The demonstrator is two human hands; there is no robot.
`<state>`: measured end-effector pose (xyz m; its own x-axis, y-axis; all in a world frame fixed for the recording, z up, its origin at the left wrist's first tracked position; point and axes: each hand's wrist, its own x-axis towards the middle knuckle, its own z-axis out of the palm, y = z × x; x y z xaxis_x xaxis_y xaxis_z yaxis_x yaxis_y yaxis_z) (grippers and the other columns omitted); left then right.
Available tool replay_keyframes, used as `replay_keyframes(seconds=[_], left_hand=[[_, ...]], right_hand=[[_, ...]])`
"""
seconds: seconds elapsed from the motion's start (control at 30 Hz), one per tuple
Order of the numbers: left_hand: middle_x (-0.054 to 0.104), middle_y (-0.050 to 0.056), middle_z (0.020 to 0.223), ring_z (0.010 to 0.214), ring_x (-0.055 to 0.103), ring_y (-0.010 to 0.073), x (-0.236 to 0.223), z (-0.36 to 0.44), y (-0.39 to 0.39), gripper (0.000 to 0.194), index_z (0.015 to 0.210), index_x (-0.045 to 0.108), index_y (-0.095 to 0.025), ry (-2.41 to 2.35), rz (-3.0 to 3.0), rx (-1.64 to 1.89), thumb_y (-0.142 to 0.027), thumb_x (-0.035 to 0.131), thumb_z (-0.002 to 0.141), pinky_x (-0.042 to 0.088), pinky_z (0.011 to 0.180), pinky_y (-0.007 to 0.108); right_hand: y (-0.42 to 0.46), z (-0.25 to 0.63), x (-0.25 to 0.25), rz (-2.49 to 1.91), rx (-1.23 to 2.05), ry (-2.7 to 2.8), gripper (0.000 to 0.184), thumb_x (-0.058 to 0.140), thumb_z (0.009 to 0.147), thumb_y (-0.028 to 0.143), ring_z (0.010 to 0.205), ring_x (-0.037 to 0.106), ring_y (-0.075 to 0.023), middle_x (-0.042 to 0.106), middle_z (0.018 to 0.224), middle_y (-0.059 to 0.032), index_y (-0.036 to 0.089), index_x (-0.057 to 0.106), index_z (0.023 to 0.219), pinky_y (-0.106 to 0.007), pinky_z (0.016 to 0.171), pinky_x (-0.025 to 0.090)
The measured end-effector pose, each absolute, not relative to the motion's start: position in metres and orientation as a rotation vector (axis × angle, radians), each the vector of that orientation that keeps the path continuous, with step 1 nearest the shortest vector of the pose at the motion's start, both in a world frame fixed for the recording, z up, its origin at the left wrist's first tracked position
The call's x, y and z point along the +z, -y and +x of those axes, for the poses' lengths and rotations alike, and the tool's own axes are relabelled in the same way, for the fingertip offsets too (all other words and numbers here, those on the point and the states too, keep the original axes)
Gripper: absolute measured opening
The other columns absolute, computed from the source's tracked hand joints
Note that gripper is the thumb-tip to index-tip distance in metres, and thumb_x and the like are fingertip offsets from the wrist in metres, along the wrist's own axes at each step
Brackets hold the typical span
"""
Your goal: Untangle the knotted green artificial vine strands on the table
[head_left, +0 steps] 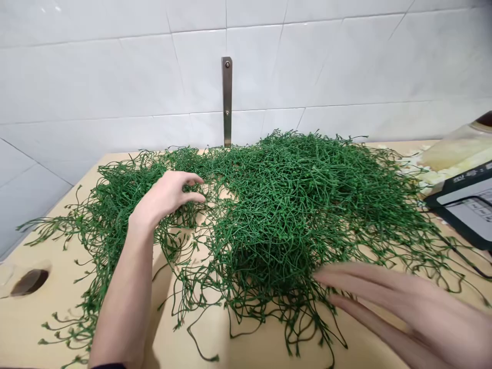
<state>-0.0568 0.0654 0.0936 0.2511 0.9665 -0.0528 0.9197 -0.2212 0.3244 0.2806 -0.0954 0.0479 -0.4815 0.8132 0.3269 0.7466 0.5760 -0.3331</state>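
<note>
A large tangled heap of thin green artificial flower stems (292, 184), many with small flared tips, covers much of the light wood-coloured table (246, 348). A smaller pile of the same stems (119, 200) spreads on the left. My left hand (165, 197) is over the right side of that smaller pile, thumb and fingers apart, with nothing visible between them. At the front right edge of the large heap is my right hand (392, 297), blurred by motion. Its fingers stretch toward the stems, and the fingertips touch or nearly touch them.
A white tiled wall (115, 77) stands behind the table, with a metal bracket (227, 102) screwed to it. At right are a dark-framed device with a printed label (465, 205), a cable (459, 256) and pale scattered pieces (417, 166). A dark hole (29, 282) shows at left.
</note>
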Motion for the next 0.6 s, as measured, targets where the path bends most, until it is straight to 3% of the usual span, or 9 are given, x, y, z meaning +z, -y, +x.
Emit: replay_keyframes(seconds=[0.1,0.17,0.2,0.27,0.33,0.43,0.53,0.6], left_hand=[[0.076,0.011,0.096,0.086,0.071,0.0296,0.084,-0.067,-0.075,0.047,0.119,0.067,-0.021,-2.115,2.087,0.011,-0.049,0.064,0.08,0.053,0.079,0.039],[0.076,0.007,0.081,0.069,0.071,0.0256,0.075,-0.069,-0.08,0.049,0.118,0.067,-0.023,-2.038,2.016,-0.134,-0.051,0.064,0.077,0.053,0.072,0.036],[0.074,0.006,0.072,0.065,0.07,0.0241,0.071,-0.069,-0.082,0.044,0.111,0.07,-0.023,-1.978,2.019,-0.142,-0.049,0.064,0.076,0.052,0.069,0.034],[0.071,0.006,0.066,0.064,0.068,0.0236,0.067,-0.069,-0.082,0.029,0.094,0.073,-0.021,-1.922,2.111,-0.031,-0.042,0.061,0.077,0.051,0.065,0.032],[0.072,0.008,0.069,0.064,0.066,0.0238,0.071,-0.069,-0.078,0.022,0.082,0.073,-0.02,-1.944,2.198,0.133,-0.034,0.056,0.077,0.049,0.062,0.033],[0.07,0.007,0.066,0.062,0.062,0.0238,0.085,-0.067,-0.07,0.025,0.086,0.072,-0.019,-2.043,2.242,0.372,-0.029,0.051,0.076,0.048,0.064,0.036],[0.065,0.004,0.055,0.058,0.058,0.023,0.097,-0.064,-0.064,0.028,0.091,0.071,-0.019,-2.129,2.212,0.574,-0.026,0.048,0.077,0.048,0.07,0.037],[0.063,0.004,0.054,0.057,0.056,0.0229,0.101,-0.064,-0.062,0.028,0.092,0.07,-0.019,-2.179,2.18,0.635,-0.026,0.048,0.077,0.047,0.072,0.037]], right_hand=[[0.043,0.22,0.055,-0.989,0.293,2.692,0.039,0.048,0.096,0.029,0.117,0.062,-0.0247,0.06,0.134,-0.0085,0.028,0.057,0.133,-0.041,0.095,0.057],[0.013,0.185,0.053,-0.763,0.271,2.828,0.045,0.055,0.092,0.04,0.128,0.053,-0.0312,0.049,0.145,-0.0128,0.025,0.055,0.135,-0.051,0.101,0.051],[0.003,0.172,0.051,-0.742,0.23,2.889,0.046,0.058,0.09,0.042,0.13,0.05,-0.0348,0.047,0.147,-0.0153,0.022,0.059,0.131,-0.055,0.103,0.047],[-0.008,0.16,0.049,-0.854,0.005,2.919,0.022,0.061,0.088,0.023,0.13,0.047,-0.0404,0.052,0.141,-0.0192,0.013,0.073,0.103,-0.063,0.106,0.038],[-0.008,0.157,0.053,-0.948,-0.226,2.831,0.017,0.059,0.082,0.008,0.132,0.044,-0.0437,0.05,0.141,-0.0238,0.007,0.074,0.091,-0.062,0.107,0.036],[0.006,0.152,0.063,-0.887,-0.316,2.731,0.024,0.064,0.076,0.011,0.125,0.049,-0.0421,0.054,0.136,-0.0243,0.007,0.072,0.099,-0.06,0.102,0.041],[0.029,0.131,0.053,-0.523,-0.155,2.777,0.031,0.06,0.082,0.016,0.091,0.063,-0.0259,0.064,0.119,-0.0186,0.012,0.067,0.112,-0.042,0.077,0.055],[0.042,0.112,0.034,-0.336,-0.133,2.667,0.03,0.049,0.091,0.018,0.087,0.063,-0.0207,0.056,0.133,-0.0183,0.016,0.064,0.117,-0.037,0.073,0.054]])
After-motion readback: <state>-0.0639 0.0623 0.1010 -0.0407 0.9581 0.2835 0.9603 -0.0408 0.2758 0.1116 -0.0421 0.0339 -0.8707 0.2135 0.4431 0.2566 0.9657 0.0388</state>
